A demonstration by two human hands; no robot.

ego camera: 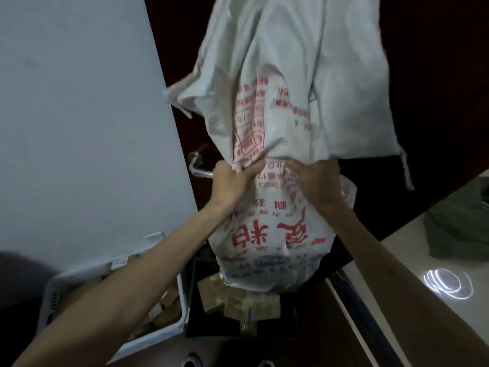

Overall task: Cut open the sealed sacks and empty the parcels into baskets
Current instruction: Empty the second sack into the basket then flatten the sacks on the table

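At the bottom of the frame two bare forearms are reaching up and away toward the centre. Just past them, in the lower middle, a dark basket is sitting on the floor and holding brown parcels. A white basket is standing just beside it at lower left, also holding cartons.

Directly above the dark basket the sack, white weave with red print, is hanging upside down. Its open mouth is pointing down, very close over the parcels already lying there. Its long axis is running close to vertical in the frame, from the mouth in the lower middle to the slack closed end flopping at the top centre.

Both grips are sitting about halfway along that axis, level with each other. The left grip is bunching a fold of cloth in a closed fist on the sack's left side. The right grip is clutching the right side, its fingertips going under a hanging fold.

The full, rounded part of the sack is lying below both grips, toward the mouth, and only loose cloth is lying above them. Neither grip looks nearer the load than the other. So the next move is probably an even lift or shake straight up along the axis.

Beyond the sack, a door handle is showing at centre left against a dark door. A pale surface is running along the right.
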